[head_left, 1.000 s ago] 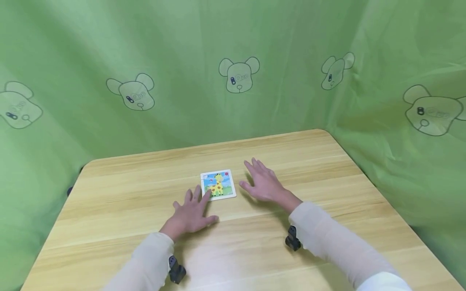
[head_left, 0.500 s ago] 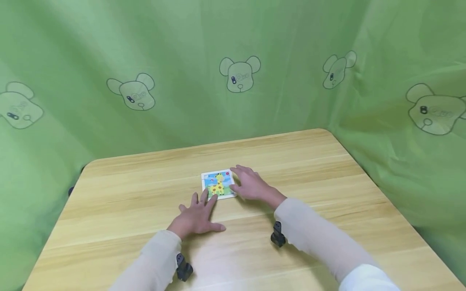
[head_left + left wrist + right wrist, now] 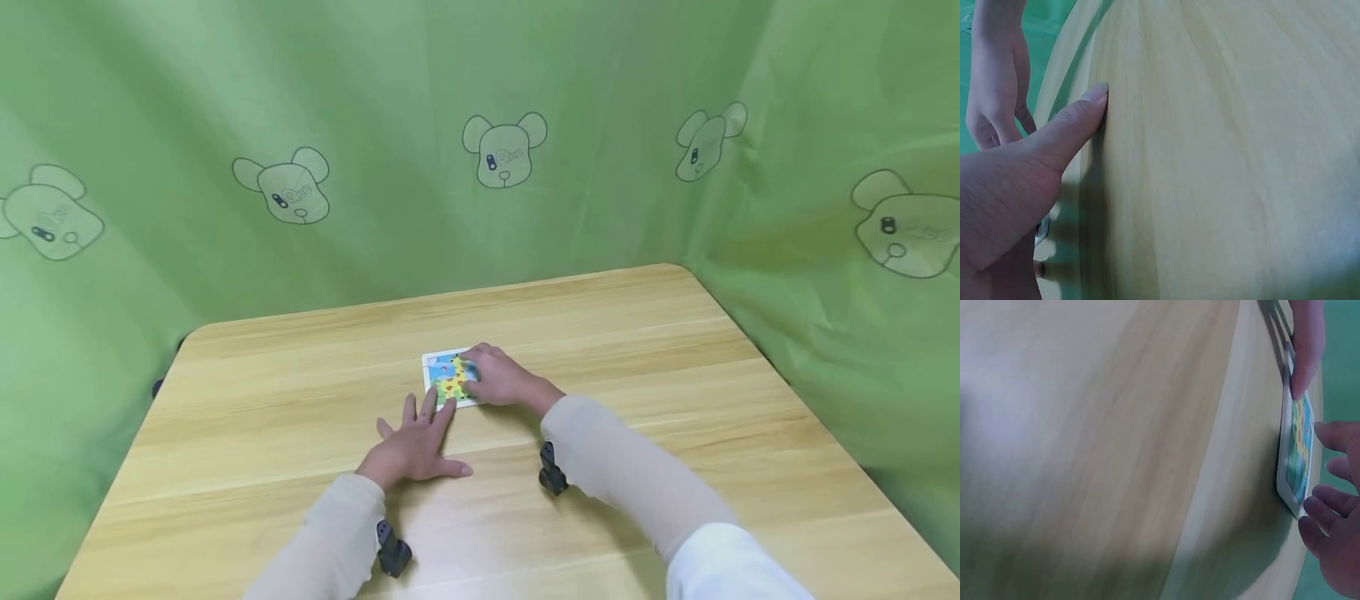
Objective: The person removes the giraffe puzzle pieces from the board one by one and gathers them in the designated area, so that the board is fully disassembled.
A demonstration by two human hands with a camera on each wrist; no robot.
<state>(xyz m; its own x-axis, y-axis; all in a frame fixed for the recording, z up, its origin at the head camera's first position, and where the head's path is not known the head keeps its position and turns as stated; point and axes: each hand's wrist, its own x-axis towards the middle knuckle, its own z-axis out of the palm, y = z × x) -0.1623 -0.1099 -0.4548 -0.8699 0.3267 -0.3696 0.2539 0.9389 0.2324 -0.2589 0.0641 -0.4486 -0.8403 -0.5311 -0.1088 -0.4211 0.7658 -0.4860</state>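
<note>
A small square giraffe picture board (image 3: 444, 371) with a white frame lies flat on the table. My left hand (image 3: 412, 446) is spread, its index and middle fingertips resting at the board's lower edge and the thumb stretched out to the right over the wood. From the right side, my right hand (image 3: 502, 379) reaches over the picture and hides its right part, fingers bent and thumb apart from them. In the right wrist view, the fingers of the right hand (image 3: 1338, 519) hover close beside the board (image 3: 1299, 444), while a left finger (image 3: 1307, 356) touches its other end.
The wood-grain table (image 3: 300, 400) has rounded far corners. Green curtains (image 3: 390, 217) printed with mouse-like heads hang behind and along the sides. A black wrist device (image 3: 392, 550) sits at the left cuff, another black device (image 3: 552, 469) at the right.
The right hand has moved left from beside the board to over its right part, its fingers bending more. The left hand has shifted slightly right, its fingertips staying at the lower edge.
</note>
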